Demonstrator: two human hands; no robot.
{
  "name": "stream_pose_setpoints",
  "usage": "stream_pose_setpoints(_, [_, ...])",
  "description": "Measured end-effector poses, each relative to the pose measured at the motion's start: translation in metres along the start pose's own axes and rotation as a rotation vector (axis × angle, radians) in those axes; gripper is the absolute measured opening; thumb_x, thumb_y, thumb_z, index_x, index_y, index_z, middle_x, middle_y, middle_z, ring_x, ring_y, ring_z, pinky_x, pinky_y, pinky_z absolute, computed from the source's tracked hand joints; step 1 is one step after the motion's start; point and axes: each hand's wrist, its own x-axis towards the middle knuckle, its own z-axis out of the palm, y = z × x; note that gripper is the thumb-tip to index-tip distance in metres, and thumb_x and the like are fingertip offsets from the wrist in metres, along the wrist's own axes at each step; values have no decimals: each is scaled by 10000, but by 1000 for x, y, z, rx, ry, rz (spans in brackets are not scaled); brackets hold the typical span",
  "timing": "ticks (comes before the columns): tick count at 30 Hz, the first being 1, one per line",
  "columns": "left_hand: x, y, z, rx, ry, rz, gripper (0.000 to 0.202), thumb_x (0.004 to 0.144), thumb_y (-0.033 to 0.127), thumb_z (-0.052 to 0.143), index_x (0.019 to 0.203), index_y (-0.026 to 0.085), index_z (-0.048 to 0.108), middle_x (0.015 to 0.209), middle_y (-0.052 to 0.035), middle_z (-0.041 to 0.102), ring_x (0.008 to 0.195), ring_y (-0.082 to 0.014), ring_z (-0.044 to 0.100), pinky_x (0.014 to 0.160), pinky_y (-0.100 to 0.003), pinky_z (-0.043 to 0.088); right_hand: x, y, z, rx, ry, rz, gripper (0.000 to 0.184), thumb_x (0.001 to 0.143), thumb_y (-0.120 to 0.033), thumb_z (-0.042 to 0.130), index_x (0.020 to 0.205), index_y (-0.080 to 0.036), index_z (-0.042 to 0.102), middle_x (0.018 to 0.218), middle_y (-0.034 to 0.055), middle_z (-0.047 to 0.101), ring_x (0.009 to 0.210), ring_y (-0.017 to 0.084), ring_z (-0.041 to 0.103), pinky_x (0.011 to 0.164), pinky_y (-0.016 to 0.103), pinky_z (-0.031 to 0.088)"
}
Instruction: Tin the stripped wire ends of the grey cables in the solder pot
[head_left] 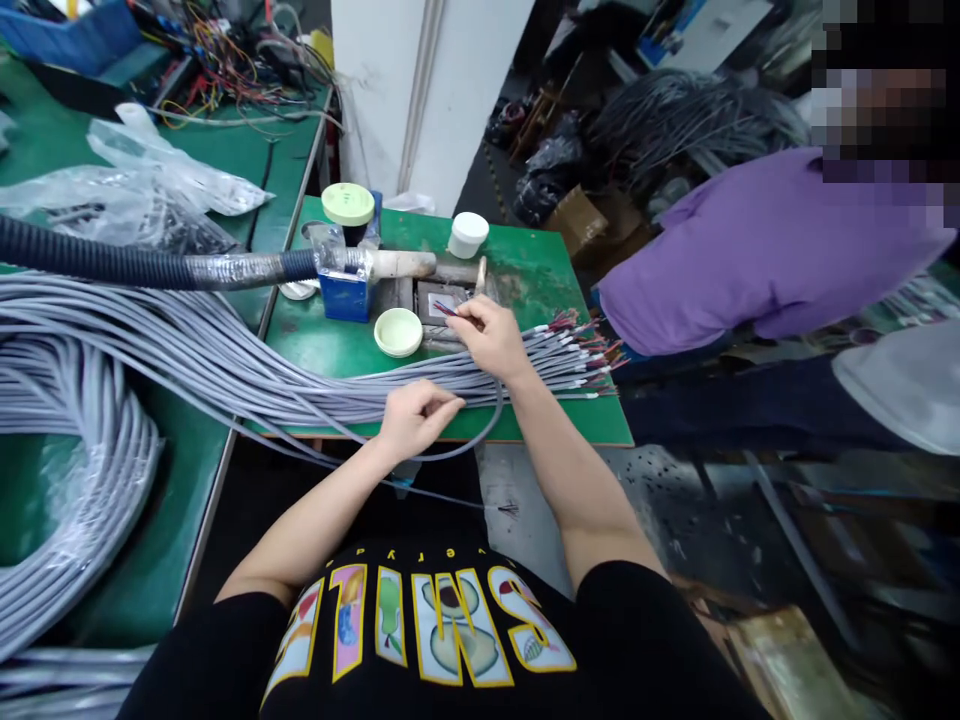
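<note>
My right hand [489, 338] is closed around the end of a grey cable [496, 412], whose thin dark and reddish wires [444, 309] stick out to the left. These wires are over a small square metal pot [441, 302] with a shiny surface. From that hand the cable loops down and back to the left. My left hand [416, 415] lies against the near side of the grey cable bundle [337, 392], its fingers curled and its thumb pointing right; whatever is in them is hidden. Bare coloured wire ends [589, 350] fan out at the bundle's right end.
A pale open bowl [398, 332], a white tub [469, 235] and a blue box [345, 295] stand around the pot. A ribbed hose [150, 262] reaches in from the left. Coiled cables [112, 450] lie at left. A person in purple [780, 240] is at right.
</note>
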Motion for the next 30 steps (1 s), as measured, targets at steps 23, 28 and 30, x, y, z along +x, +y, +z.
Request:
stream_pose_setpoints(23, [-14, -32, 11, 452, -185, 378, 263, 915, 292, 485, 689, 187, 568, 579, 1, 568, 557, -119, 501, 551, -301, 275, 48, -12, 69, -688, -451, -29, 236, 900, -307, 483, 919, -170, 675, 982, 81, 605, 824, 207, 561, 587, 314, 285])
stream_pose_setpoints(28, [-15, -33, 12, 419, -200, 348, 265, 916, 297, 479, 692, 188, 566, 588, -4, 568, 565, -122, 510, 555, -300, 291, 48, -8, 66, -654, -428, -40, 230, 888, -294, 486, 895, -163, 675, 949, 85, 597, 805, 203, 545, 610, 311, 310])
stream_pose_setpoints(30, [-14, -32, 13, 415, -199, 329, 264, 913, 298, 484, 688, 187, 568, 588, -6, 575, 565, -122, 517, 555, -298, 296, 50, -1, 56, -606, -352, -53, 223, 874, -295, 500, 875, -159, 677, 907, 79, 599, 793, 200, 537, 630, 306, 323])
